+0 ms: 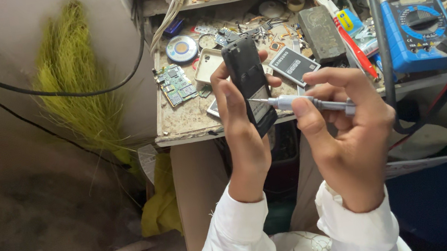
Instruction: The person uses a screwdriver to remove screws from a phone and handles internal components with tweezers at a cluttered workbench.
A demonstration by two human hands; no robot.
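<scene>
My left hand (242, 134) grips a small black mobile phone (248, 83), held upright with its back facing me and the battery bay open. My right hand (345, 131) holds a thin grey precision screwdriver (303, 103) pointing left. Its tip touches the phone's back near the middle. Both hands hover in front of a cluttered workbench (187, 119). White sleeves cover both wrists.
On the bench lie a loose phone battery (292, 65), a green circuit board (175, 84), a white phone shell (206, 64), a dark block (321, 34), a red pen (355, 48) and a blue multimeter (416, 34). A black cable (379, 31) hangs down. Yellow-green fibres (75, 82) hang at left.
</scene>
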